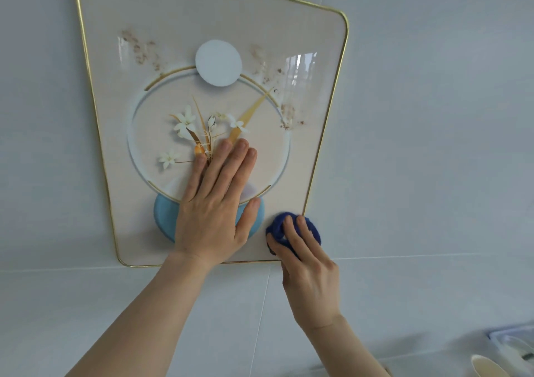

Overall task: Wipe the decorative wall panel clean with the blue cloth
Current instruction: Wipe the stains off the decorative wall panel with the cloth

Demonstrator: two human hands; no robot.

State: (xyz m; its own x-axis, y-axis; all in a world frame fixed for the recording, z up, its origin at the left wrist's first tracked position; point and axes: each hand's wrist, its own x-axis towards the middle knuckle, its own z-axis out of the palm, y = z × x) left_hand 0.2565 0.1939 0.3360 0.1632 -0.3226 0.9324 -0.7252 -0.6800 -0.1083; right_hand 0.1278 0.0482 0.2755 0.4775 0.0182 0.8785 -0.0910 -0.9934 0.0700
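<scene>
**At panel's lower right corner: cloth low, dirt high**

Against the pale grey tiled wall [433, 116] hangs the decorative wall panel [312, 174], a glossy beige rounded-corner board with a thin gold rim, printed with a blue vase, white flowers and a ring. Long axis runs up-down, and it looks wider at the top from this low viewpoint.

Left hand [215, 200] lies flat and spread on the panel's lower middle, over the printed vase, fingers pointing up, thumb out toward the right. It clamps on nothing; looks like bracing.

Right hand [306, 264] bunches the dark blue fuzzy cloth [281, 227] into a ball, fingers curled over it, pressed at the panel's lower right corner, touching the surface just inside the gold rim. The two hands sit close, thumb of the left near the cloth, not touching.

Brown speckled grime [141, 50] sits near the upper left corner. More specks [289, 116] run down the upper right side toward the right edge. All of it lies above both hands, well apart from the cloth.

Judgement: key relation is straight up. Right-side specks lie above the cloth along the right edge, so the right hand is nearer and goes there first. Upper left patch needs a cross-panel reach over the left hand. Wiping barely begun, going by the grime left.

Bottom right of view: blurred pale containers [508, 350], off-task.
</scene>
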